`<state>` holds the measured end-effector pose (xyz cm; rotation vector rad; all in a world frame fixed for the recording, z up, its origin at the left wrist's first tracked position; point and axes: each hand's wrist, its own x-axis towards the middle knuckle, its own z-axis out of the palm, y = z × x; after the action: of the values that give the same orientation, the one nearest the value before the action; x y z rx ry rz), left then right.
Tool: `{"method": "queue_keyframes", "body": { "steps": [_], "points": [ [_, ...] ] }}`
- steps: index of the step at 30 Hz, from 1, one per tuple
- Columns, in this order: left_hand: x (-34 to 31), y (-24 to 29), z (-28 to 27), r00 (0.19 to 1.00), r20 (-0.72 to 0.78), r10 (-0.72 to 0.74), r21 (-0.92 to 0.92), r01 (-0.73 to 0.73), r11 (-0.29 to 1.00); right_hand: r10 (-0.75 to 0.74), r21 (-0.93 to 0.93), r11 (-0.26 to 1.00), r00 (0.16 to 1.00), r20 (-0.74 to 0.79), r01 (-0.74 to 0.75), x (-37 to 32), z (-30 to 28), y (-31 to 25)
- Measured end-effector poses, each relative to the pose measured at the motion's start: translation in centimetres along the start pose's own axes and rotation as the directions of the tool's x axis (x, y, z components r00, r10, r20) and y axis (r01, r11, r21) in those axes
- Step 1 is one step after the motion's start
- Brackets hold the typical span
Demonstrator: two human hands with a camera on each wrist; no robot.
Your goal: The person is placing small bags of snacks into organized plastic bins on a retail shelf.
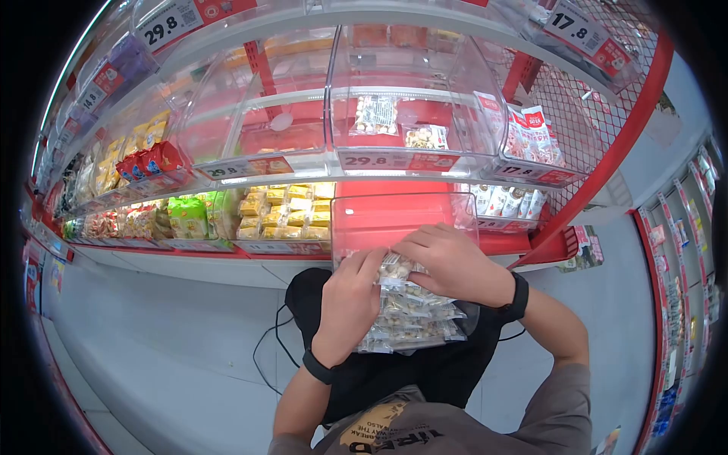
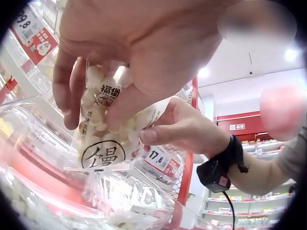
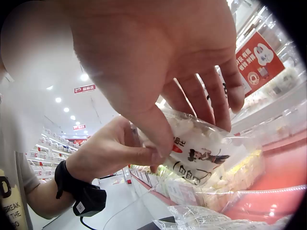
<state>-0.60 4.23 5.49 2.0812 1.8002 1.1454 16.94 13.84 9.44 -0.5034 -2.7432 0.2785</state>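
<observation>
Both hands hold a clear snack packet (image 2: 98, 129) of small round pale pieces, with printed characters and a cartoon figure. On its left side, the left hand (image 1: 353, 294) pinches it between thumb and fingers. The right hand (image 1: 449, 262) grips the other side, thumb on the near face and fingers behind in the right wrist view. Beneath the hands, similar packets (image 1: 417, 327) lie stacked in a clear plastic bin (image 1: 331, 224), which reaches from the shelf's front to over the lap.
Shelf bins ahead hold yellow-wrapped snacks (image 1: 284, 208), green packets (image 1: 189, 216) and white packets (image 1: 512, 202). Overhead runs a shelf edge with price tags (image 1: 171, 26). A red-framed mesh panel (image 1: 599, 193) closes the right end. A black cable (image 1: 262, 341) trails on the floor.
</observation>
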Motion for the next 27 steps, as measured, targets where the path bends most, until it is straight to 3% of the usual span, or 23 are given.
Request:
{"method": "queue_keyframes", "body": {
  "steps": [4,6,7,9,10,13,16,19,22,24,26,27],
  "points": [
    [2.1,-2.1,1.2,0.999,0.011,0.052,0.280,-0.053,0.958,0.173,-0.086,0.981,0.985,0.008,-0.172,1.6,2.3,0.9],
    [3.4,-2.2,1.5,0.977,0.184,-0.107,0.425,0.019,0.905,0.279,-0.039,0.960,0.959,0.059,-0.277,2.6,4.3,2.1],
    [3.9,-2.4,1.6,0.947,0.257,-0.191,0.500,0.039,0.865,0.233,0.023,0.971,0.968,0.091,-0.236,2.8,6.3,3.4],
    [3.5,-5.5,2.8,0.959,0.285,0.003,0.567,-0.170,0.806,0.142,0.152,0.975,0.981,0.131,-0.162,3.5,10.0,5.8],
    [3.1,-6.3,2.8,0.947,0.310,0.089,0.589,-0.265,0.763,0.144,0.131,0.976,0.965,0.219,-0.176,3.7,9.3,5.0],
    [2.2,-7.2,2.0,0.939,0.317,0.134,0.472,-0.278,0.837,0.184,0.006,0.982,0.954,0.235,-0.191,3.4,12.2,5.2],
    [1.9,-6.5,0.8,0.951,0.301,0.070,0.557,-0.235,0.797,0.244,0.084,0.950,0.880,0.407,-0.302,3.7,12.5,6.1],
    [0.8,-6.7,1.8,0.957,0.242,0.160,0.593,-0.277,0.756,0.176,0.097,0.972,0.940,0.293,-0.212,3.2,11.3,5.0],
    [0.7,-7.0,2.1,0.946,0.319,0.054,0.615,-0.250,0.748,0.193,0.011,0.966,0.755,0.627,-0.257,5.4,4.7,2.9],
    [0.7,-6.8,2.1,0.939,0.342,0.019,0.641,-0.249,0.726,0.071,0.180,0.975,0.955,0.289,-0.127,6.0,1.2,2.7],
    [0.8,-6.7,2.3,0.944,0.331,0.020,0.637,-0.239,0.733,0.072,0.343,0.938,0.996,-0.060,-0.047,7.6,-3.6,2.4],
    [0.8,-6.7,2.3,0.951,0.307,0.035,0.621,-0.229,0.750,0.171,0.319,0.942,0.969,-0.176,-0.109,8.4,-4.7,3.6]
  ]
}}
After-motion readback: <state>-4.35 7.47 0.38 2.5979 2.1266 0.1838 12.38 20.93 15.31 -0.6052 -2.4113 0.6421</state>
